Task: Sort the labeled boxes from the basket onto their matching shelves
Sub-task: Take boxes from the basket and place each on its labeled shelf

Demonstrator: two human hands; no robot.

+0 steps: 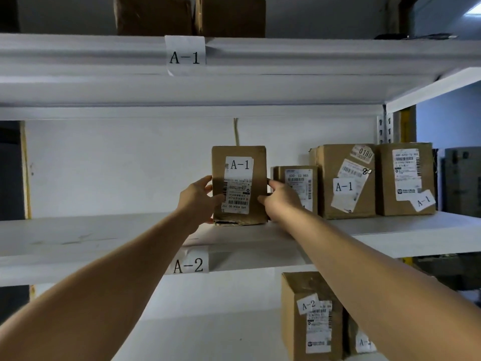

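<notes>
A brown cardboard box [239, 155] with a white A-1 label stands upright on the white shelf [104, 235] below the A-1 tag [184, 55]. My left hand [199, 199] grips its left side, thumb across the front. My right hand [281, 198] grips its right side, thumb on the front. To its right stand three more boxes: a small one [299, 183] partly behind my right hand, a larger A-1 box [346, 181] and another A-1 box [407, 178]. The basket is out of view.
The shelf edge below carries an A-2 tag [188, 264]. On the lower shelf stand an A-2 box [309, 316] and a second box [363, 342] partly hidden by my right arm. Two brown boxes [190, 15] sit on the top shelf. The shelf's left half is bare.
</notes>
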